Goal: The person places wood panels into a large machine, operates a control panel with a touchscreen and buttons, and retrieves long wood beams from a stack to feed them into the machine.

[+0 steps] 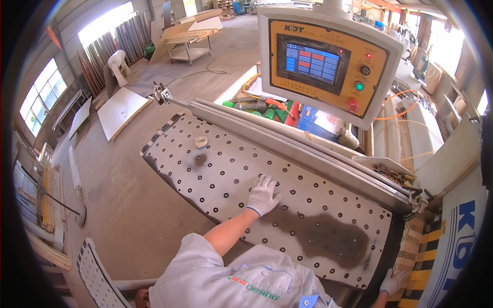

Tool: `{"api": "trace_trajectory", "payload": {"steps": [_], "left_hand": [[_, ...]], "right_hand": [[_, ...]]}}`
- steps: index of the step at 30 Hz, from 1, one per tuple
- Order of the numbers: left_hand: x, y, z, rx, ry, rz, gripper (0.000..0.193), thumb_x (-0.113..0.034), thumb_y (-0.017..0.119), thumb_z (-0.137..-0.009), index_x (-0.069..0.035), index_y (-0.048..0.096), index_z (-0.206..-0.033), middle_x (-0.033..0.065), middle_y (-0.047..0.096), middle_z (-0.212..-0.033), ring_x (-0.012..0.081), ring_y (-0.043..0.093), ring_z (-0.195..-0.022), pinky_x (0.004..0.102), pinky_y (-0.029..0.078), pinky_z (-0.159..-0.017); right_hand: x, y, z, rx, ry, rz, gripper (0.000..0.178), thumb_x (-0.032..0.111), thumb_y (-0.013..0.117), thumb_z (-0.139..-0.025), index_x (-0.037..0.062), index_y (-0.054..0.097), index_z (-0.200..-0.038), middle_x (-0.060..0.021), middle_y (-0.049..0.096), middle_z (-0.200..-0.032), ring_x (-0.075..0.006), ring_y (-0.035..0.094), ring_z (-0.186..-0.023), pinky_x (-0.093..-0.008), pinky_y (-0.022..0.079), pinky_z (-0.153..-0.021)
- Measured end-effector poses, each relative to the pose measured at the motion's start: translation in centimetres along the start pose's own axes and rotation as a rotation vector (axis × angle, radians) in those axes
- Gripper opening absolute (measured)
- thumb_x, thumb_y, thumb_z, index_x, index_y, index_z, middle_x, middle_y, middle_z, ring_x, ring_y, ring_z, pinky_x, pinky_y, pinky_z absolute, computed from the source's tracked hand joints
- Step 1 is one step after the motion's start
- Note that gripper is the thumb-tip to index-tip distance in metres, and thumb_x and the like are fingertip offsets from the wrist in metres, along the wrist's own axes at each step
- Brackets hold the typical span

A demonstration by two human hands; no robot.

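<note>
My left hand (pixel 263 195), in a white knit glove, lies flat with its fingers stretched on a pale machine table (pixel 221 169) dotted with black-ringed holes. Nothing is in it. At the lower right, my right hand (pixel 393 283), gloved too, is by the table's right end, beside a light brown strip (pixel 409 249) with cut-outs; its fingers are hard to make out. A worn dark patch (pixel 323 237) spreads over the tabletop to the right of my left hand. Farther left on the table sits a small tape measure (pixel 201 141).
A metal rail (pixel 292 141) runs along the table's far side. Above it hangs a control panel (pixel 328 64) with a lit screen, a green button and a red knob. Behind the rail, a bin holds bottles and tools (pixel 277 109). A second dotted table (pixel 97 277) stands lower left.
</note>
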State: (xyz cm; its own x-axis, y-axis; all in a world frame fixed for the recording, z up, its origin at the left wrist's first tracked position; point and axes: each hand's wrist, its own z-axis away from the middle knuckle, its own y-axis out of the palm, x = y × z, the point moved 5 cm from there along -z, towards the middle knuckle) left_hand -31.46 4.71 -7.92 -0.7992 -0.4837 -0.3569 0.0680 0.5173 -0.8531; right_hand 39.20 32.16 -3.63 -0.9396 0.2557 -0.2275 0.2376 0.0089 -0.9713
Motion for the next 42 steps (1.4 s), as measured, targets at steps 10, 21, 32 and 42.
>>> {"api": "trace_trajectory", "payload": {"steps": [10,21,32,42], "left_hand": [[-0.3,-0.2,-0.2,0.029,-0.001,0.021,0.062,-0.043,0.083,-0.096,-0.001,0.072,-0.14,0.0247,0.064,-0.154,0.0482,0.053,-0.152,0.0592,0.041,-0.132],[-0.1,-0.3,-0.3,0.031,-0.011,0.059,0.058,-0.04,0.082,-0.095,-0.001,0.073,-0.137,0.0234,0.063,-0.154,0.0467,0.052,-0.152,0.0588,0.041,-0.131],[-1.0,0.6,-1.3,0.139,-0.064,0.091,0.063,-0.043,0.079,-0.097,-0.002,0.071,-0.143,0.026,0.061,-0.162,0.0478,0.055,-0.152,0.0585,0.045,-0.128],[-5.2,4.3,-2.2,0.046,0.187,0.116,0.057,-0.031,0.08,-0.101,0.002,0.068,-0.146,0.0315,0.062,-0.16,0.0521,0.059,-0.149,0.0579,0.052,-0.123]], "right_hand": [[0.6,-1.4,0.9,0.056,0.032,-0.001,0.091,0.051,0.066,-0.113,-0.0014,0.033,-0.179,-0.0234,0.035,-0.186,-0.0397,0.038,-0.17,-0.0478,0.038,-0.138],[-0.6,0.7,-0.4,0.031,0.026,0.032,0.09,0.055,0.063,-0.114,-0.0002,0.035,-0.179,-0.0231,0.036,-0.186,-0.0403,0.039,-0.17,-0.0477,0.035,-0.139],[-5.9,6.9,-2.6,-0.174,-0.047,0.028,0.099,0.069,0.063,-0.109,0.0024,0.039,-0.179,-0.0238,0.041,-0.184,-0.0429,0.039,-0.169,-0.0529,0.027,-0.142],[-0.3,3.7,-1.8,-0.072,-0.11,-0.18,0.109,0.071,0.068,-0.103,-0.008,0.043,-0.173,-0.0331,0.042,-0.18,-0.0482,0.035,-0.17,-0.0531,0.025,-0.142]]}}
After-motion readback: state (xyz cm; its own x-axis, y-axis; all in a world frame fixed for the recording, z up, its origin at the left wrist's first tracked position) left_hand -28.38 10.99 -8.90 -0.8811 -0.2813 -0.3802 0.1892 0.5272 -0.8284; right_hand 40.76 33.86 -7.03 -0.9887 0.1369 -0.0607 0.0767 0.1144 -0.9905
